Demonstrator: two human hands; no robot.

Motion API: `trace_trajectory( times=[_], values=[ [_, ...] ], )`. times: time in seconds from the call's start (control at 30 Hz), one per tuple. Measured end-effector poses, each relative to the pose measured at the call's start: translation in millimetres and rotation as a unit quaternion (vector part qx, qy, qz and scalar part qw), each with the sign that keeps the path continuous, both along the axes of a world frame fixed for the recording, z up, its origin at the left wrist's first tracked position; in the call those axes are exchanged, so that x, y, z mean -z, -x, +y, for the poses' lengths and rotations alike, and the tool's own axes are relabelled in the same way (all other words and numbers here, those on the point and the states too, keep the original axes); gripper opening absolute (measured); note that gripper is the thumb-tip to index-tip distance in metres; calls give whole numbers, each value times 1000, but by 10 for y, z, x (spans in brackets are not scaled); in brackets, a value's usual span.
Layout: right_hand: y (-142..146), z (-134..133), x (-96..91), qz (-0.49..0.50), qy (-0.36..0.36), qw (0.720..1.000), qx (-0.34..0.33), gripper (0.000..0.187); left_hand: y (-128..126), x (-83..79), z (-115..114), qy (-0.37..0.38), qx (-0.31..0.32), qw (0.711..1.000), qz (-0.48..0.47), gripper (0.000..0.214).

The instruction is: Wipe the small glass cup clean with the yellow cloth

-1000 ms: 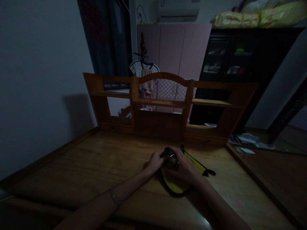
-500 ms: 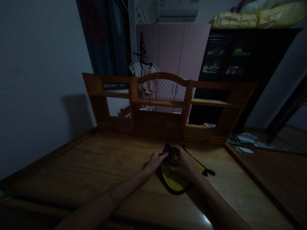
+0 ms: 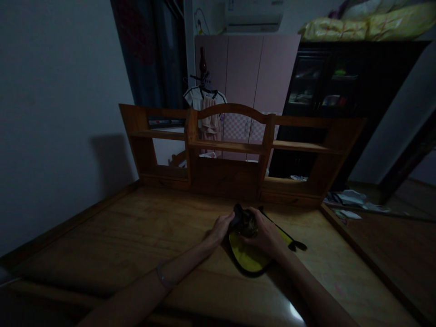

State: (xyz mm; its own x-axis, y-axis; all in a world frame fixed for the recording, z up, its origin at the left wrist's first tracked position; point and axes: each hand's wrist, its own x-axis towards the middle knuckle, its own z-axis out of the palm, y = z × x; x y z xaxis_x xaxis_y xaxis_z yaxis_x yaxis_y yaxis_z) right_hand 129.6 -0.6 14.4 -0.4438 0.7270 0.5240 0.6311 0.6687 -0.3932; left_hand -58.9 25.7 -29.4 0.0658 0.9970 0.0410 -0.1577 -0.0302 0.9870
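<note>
Low over the wooden desk point(image 3: 153, 231), both of my hands meet around a dark, rounded, shiny object point(image 3: 250, 225) with yellowish glints. My right hand point(image 3: 267, 234) curls round its right side, thumb beneath and fingers over the top. On the other side, my left hand point(image 3: 221, 227) pinches a black, flat piece point(image 3: 238, 216) against the object; whether the two are joined I cannot tell. Beneath them lies a yellow fabric piece point(image 3: 248, 256) with black edging, and a black strap point(image 3: 298, 245) sticks out at its right. Dim light hides the object's exact kind.
A wooden shelf unit point(image 3: 231, 145) stands along the desk's far edge. A white wall point(image 3: 61, 113) rises at the left. Behind are pink wardrobes point(image 3: 243, 68), a dark cabinet point(image 3: 340, 91) and hanging clothes point(image 3: 204, 104). Papers point(image 3: 350, 197) lie beyond the desk's right edge.
The left hand's fingers have shifted slightly left on the black piece, which stands more upright and shows more. The right hand keeps its hold. The view has moved a little.
</note>
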Motion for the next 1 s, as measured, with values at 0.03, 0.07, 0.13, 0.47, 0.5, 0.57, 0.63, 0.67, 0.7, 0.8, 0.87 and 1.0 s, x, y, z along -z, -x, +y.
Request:
trace_trajectory(
  times=[0.03,0.07,0.13,0.47,0.5,0.57,0.63,0.67,0.7,0.8,0.87,1.0],
  values=[
    [1,-7,-9,2,1,1000,-5,79,-5,6,8,-1,2,1000,-1,55],
    [2,-13,-16,3,2,1000,-10,78,-7,14,15,-2,2,1000,0,56],
    [3,-18,-22,4,5,1000,-12,78,-9,34,26,-5,-1,1000,5,58],
    [1,-9,-22,0,12,1000,-12,82,-1,56,43,-36,0,997,64,55],
    [1,-9,-22,-1,11,1000,-13,81,2,53,41,-41,3,997,69,54],
    [0,-8,-24,-4,9,1000,-18,82,8,49,36,-52,10,996,77,50],
    [-2,-7,-28,-7,8,1000,-22,83,14,53,30,-63,14,994,85,47],
    [-3,-7,-30,-9,8,1000,-24,84,16,58,29,-68,15,994,89,46],
    [-4,-7,-31,-10,8,1000,-25,85,18,64,28,-73,17,993,92,45],
    [-4,-7,-32,-11,14,999,-29,85,21,89,32,-82,23,992,96,44],
    [0,-7,-30,-12,19,999,-31,85,21,104,38,-82,25,992,96,43],
    [11,-9,-21,-9,15,999,-31,84,17,112,48,-74,27,993,91,41]
  ],
)
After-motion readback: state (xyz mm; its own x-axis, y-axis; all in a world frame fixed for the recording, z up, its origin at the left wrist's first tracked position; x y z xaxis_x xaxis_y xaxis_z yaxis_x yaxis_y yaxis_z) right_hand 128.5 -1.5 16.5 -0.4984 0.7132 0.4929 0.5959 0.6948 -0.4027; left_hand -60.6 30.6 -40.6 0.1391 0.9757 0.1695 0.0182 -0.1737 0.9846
